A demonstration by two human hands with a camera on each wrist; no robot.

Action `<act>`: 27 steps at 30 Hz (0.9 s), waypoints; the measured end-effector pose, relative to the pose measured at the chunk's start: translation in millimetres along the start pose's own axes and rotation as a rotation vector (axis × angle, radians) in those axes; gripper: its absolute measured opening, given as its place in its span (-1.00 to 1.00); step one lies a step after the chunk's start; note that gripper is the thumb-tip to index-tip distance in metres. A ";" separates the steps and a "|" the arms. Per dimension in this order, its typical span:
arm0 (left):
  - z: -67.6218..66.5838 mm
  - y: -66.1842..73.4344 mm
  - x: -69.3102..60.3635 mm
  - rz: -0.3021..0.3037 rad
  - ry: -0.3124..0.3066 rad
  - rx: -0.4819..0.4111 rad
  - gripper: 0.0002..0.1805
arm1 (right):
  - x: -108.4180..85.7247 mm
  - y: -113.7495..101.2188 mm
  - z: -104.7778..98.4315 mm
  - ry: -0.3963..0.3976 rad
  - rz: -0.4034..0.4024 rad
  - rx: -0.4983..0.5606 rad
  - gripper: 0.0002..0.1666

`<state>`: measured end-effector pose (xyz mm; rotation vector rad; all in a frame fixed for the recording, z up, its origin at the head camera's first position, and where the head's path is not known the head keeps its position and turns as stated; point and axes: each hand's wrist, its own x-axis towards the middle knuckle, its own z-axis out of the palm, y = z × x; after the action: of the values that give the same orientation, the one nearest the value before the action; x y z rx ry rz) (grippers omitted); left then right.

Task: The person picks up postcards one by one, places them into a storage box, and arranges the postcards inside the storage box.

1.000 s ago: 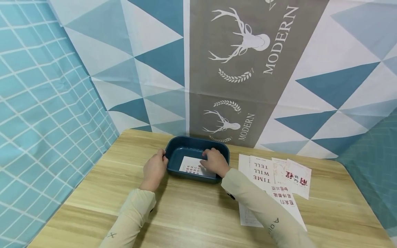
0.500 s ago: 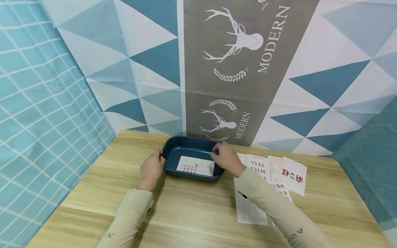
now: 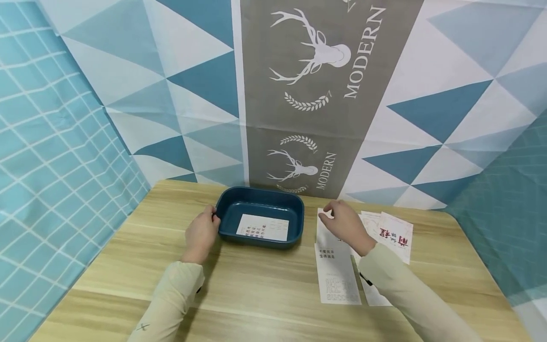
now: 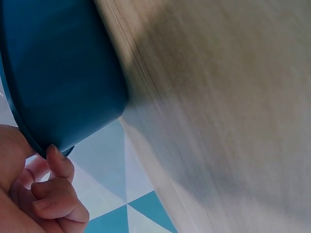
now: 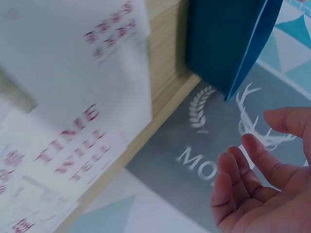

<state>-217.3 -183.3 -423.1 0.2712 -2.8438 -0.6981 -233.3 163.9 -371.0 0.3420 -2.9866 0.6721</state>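
A dark blue rectangular tray (image 3: 260,243) stands near the table's back edge with a white printed card (image 3: 263,227) lying flat inside it. My left hand (image 3: 201,236) pinches the tray's left rim; the left wrist view shows thumb and fingers (image 4: 60,162) at the rim of the blue tray (image 4: 63,73). To the right of the tray, my right hand (image 3: 348,227) hovers over several printed cards (image 3: 337,280). In the right wrist view the right hand (image 5: 265,179) is empty, its fingers loosely bent and thumb apart.
More cards with red characters (image 3: 395,236) lie overlapping at the right of the wooden table (image 3: 256,294). A patterned cloth (image 3: 295,118) hangs right behind the table's back edge, and a blue grid cloth (image 3: 55,166) at the left.
My right hand has let go of the card in the tray and moved right, over the loose cards. My left hand stays at the rim. The head view has shifted slightly.
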 end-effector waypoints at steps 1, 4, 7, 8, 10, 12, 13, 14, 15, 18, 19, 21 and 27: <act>-0.4 -0.2 0.2 -0.002 0.001 0.002 -0.71 | -2.4 3.0 -1.4 0.000 0.013 0.002 -0.62; -1.6 -0.9 0.6 -0.006 0.004 0.004 -0.70 | -9.4 12.5 -4.3 0.005 0.030 0.013 -0.62; -2.6 -2.3 1.1 0.004 0.009 0.005 -0.70 | -16.5 22.2 -6.2 0.011 0.050 0.021 -0.60; -2.8 -2.7 1.4 0.007 0.010 0.004 -0.70 | -18.7 25.8 -6.7 0.014 0.058 0.022 -0.59; -3.1 -3.6 1.7 0.015 0.010 0.006 -0.70 | -23.0 33.0 -7.6 0.017 0.078 0.018 -0.57; -3.3 -4.1 2.1 0.019 0.009 0.008 -0.70 | -26.9 40.4 -8.2 0.023 0.103 0.017 -0.56; -3.4 -4.1 2.4 0.020 0.009 0.009 -0.70 | -28.9 44.0 -8.4 0.022 0.118 0.020 -0.55; -3.4 -4.0 2.5 0.021 0.009 0.011 -0.71 | -31.2 47.4 -8.6 0.017 0.137 0.027 -0.54; -3.5 -4.0 2.6 0.022 0.009 0.013 -0.71 | -33.5 50.9 -8.7 0.009 0.155 0.035 -0.53; -3.3 -3.2 2.8 0.026 0.009 0.016 -0.71 | -41.3 60.1 -8.6 -0.017 0.210 0.062 -0.51; -3.2 -2.9 2.7 0.028 0.009 0.016 -0.71 | -43.9 63.1 -8.5 -0.026 0.224 0.069 -0.50; -2.7 -2.3 2.5 0.032 0.008 0.015 -0.71 | -49.1 69.0 -8.4 -0.036 0.242 0.073 -0.49; -0.1 -1.5 2.3 0.036 0.001 0.013 -0.71 | -63.5 86.7 -7.2 -0.070 0.318 0.075 -0.45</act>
<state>-219.3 -185.1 -423.4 0.2220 -2.8459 -0.6730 -191.2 256.1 -407.4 -0.1144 -3.1192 0.8143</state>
